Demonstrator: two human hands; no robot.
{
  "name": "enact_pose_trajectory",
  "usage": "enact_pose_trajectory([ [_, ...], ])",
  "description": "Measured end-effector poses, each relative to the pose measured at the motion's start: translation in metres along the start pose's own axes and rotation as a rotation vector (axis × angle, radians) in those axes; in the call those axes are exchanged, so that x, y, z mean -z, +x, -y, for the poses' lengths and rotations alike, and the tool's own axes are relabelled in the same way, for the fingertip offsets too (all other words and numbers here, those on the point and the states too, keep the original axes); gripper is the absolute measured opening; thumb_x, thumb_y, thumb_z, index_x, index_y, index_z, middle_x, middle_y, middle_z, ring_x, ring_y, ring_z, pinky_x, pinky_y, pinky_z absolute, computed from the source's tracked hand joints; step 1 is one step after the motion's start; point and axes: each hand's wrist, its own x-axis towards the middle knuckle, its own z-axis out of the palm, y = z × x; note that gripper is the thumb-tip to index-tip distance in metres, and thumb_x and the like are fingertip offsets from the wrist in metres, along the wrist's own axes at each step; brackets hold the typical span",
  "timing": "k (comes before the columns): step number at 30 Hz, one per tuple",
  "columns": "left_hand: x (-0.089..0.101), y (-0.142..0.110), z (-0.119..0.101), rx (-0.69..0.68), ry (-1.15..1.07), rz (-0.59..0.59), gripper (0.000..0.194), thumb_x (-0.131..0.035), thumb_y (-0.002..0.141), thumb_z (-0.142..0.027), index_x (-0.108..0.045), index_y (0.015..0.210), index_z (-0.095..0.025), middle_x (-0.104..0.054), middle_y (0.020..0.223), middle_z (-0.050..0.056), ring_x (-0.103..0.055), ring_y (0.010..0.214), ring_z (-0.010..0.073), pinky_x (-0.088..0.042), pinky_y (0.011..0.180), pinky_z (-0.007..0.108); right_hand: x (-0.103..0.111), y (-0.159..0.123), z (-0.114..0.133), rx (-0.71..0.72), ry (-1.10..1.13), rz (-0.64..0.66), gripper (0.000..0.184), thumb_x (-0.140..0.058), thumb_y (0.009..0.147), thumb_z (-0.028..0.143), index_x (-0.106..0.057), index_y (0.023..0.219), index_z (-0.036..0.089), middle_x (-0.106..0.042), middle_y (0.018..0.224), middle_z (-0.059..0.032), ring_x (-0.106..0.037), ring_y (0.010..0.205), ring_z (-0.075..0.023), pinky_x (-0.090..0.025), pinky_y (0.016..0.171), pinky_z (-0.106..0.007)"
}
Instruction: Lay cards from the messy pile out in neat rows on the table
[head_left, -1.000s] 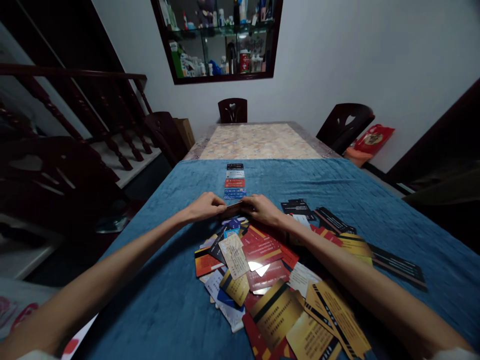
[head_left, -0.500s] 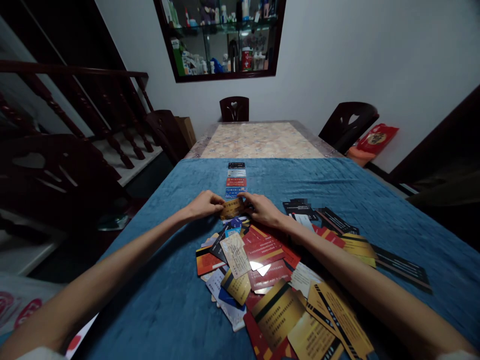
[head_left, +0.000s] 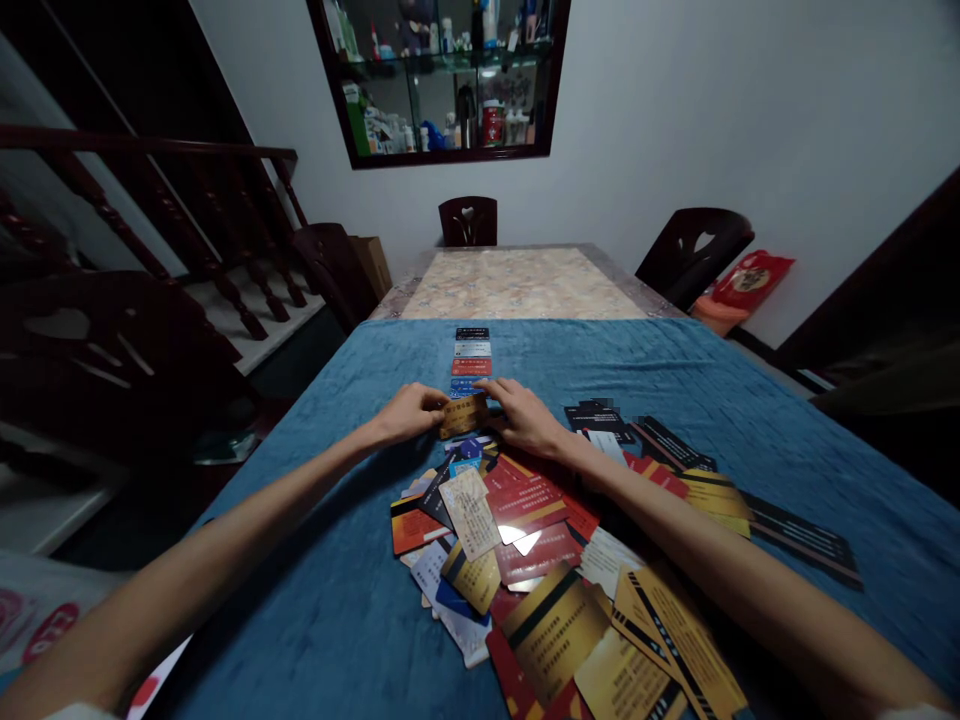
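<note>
Left hand point(head_left: 411, 412): thumb and fingers nearly closed, pinching the left edge of the gold card point(head_left: 463, 414); forearm runs in from lower left, wrist low over the blue cloth point(head_left: 315, 520). Card is tilted, face visible, between the blue card point(head_left: 466, 386) and the card pile point(head_left: 517, 510). Right hand point(head_left: 525, 418): thumb and index parted at card's right edge, contact unclear; palm down, forearm angling in from lower right over the pile.
</note>
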Motion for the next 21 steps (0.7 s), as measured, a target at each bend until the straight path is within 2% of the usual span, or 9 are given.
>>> enact_pose_trajectory([
  [7, 0.002, 0.008, -0.009, -0.027, -0.122, -0.089, 0.031, -0.056, 0.066, -0.023, -0.074, 0.088, -0.012, -0.073, 0.081, 0.004, -0.064, 0.074, 0.0178, -0.051, 0.065, 0.025, 0.013, -0.001, 0.002, 0.066, -0.214, -0.066, 0.055, -0.060, 0.082, 0.016, -0.050, 0.136, 0.018, -0.055, 0.132, -0.0149, -0.049, 0.113, -0.0287, -0.045, 0.088, -0.040],
  [12, -0.003, 0.019, -0.014, -0.057, -0.169, -0.052, 0.026, -0.056, 0.067, -0.020, -0.073, 0.085, -0.011, -0.070, 0.074, 0.002, -0.062, 0.068, 0.0150, -0.050, 0.065, 0.024, 0.018, -0.003, -0.002, 0.078, -0.338, -0.070, 0.049, -0.055, 0.089, 0.019, -0.050, 0.137, 0.014, -0.059, 0.128, -0.0166, -0.050, 0.111, -0.0294, -0.043, 0.084, -0.039],
  [17, -0.008, 0.036, -0.016, -0.086, -0.153, -0.064, 0.030, -0.057, 0.069, -0.021, -0.073, 0.092, -0.011, -0.072, 0.079, 0.004, -0.065, 0.073, 0.0174, -0.053, 0.069, 0.028, 0.025, -0.004, -0.016, 0.085, -0.381, -0.099, 0.045, -0.054, 0.090, 0.022, -0.052, 0.134, 0.012, -0.060, 0.126, -0.0170, -0.050, 0.108, -0.0296, -0.042, 0.080, -0.038],
  [21, -0.010, 0.047, -0.025, -0.149, -0.097, -0.169, 0.038, -0.058, 0.068, -0.018, -0.069, 0.104, -0.012, -0.073, 0.090, 0.006, -0.066, 0.078, 0.0180, -0.054, 0.074, 0.030, 0.032, -0.003, -0.033, 0.104, -0.396, -0.135, 0.044, -0.057, 0.089, 0.025, -0.053, 0.131, 0.013, -0.058, 0.126, -0.0174, -0.048, 0.108, -0.0300, -0.042, 0.080, -0.038],
])
